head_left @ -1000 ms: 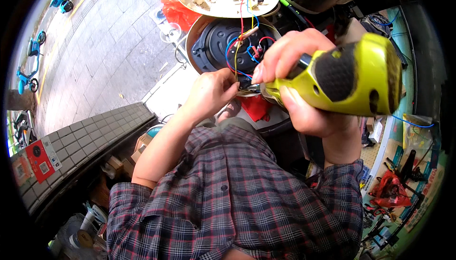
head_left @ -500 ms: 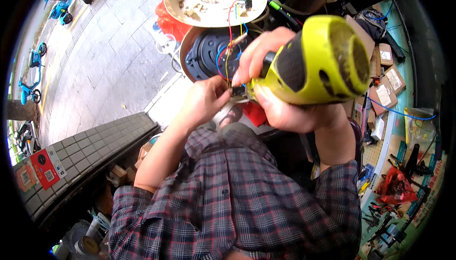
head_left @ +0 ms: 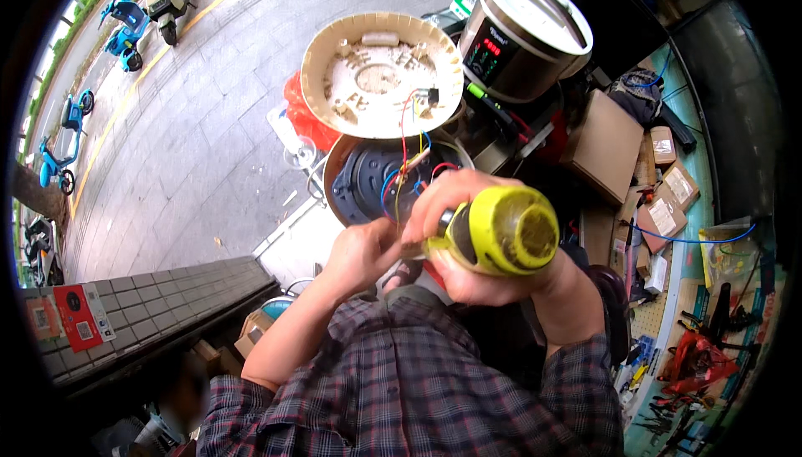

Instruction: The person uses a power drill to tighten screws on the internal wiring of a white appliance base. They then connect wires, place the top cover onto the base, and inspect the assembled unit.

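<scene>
opened appliance (head_left: 352, 183), dark inside, sits just ahead of the left hand (head_left: 361, 255), whose fingertips are drawn together near coloured wires (head_left: 413, 162); what they pinch, i cannot tell. beyond is a cream cover (head_left: 378, 106). rightward, the right hand (head_left: 441, 202) wraps around a yellow-green power tool (head_left: 516, 230); a silver cooker (head_left: 528, 35) stands past it.

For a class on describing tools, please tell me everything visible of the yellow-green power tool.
The power tool has a plastic-looking yellow-green body, dark panel and black button-like part. Its rounded, grimy end faces up toward the camera. The right grip wraps round it, beside the wires; the working end is hidden.
</scene>
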The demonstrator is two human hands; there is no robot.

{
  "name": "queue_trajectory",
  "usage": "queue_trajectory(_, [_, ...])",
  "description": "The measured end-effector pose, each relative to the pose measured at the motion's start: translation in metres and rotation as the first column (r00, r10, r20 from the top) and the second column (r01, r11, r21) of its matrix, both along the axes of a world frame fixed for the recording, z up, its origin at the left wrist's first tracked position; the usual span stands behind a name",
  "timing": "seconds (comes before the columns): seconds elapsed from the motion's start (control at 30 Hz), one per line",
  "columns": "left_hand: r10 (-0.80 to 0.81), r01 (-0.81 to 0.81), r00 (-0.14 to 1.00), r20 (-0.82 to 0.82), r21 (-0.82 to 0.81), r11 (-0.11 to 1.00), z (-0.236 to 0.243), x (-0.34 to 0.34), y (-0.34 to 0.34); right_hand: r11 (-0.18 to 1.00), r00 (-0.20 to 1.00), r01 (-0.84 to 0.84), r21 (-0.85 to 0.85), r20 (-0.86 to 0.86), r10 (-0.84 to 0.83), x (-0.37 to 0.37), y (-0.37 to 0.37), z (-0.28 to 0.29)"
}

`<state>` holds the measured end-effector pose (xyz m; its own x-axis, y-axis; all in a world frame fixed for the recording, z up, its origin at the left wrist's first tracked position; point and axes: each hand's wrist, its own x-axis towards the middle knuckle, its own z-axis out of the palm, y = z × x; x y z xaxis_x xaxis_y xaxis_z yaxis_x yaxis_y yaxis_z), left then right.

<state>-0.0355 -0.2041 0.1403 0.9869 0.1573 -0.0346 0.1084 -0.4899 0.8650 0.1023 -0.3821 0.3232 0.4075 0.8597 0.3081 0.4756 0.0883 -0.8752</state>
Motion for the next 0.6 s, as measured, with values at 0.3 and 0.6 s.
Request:
queue_trajectory(0.3, [-0.02,0.019,1.0,0.004,0.039,0.999,0.006,-0.002,-0.002,0.998,0.999,-0.035,0.053,-0.009,0.035,0.003,0.002,-0.018])
queue_trajectory(0.6, [-0.043,0.043,0.999,-0.021,0.02,0.999,0.006,0.0,0.001,0.997,0.997,-0.038,0.067,-0.06,0.042,0.006,0.003,-0.018])
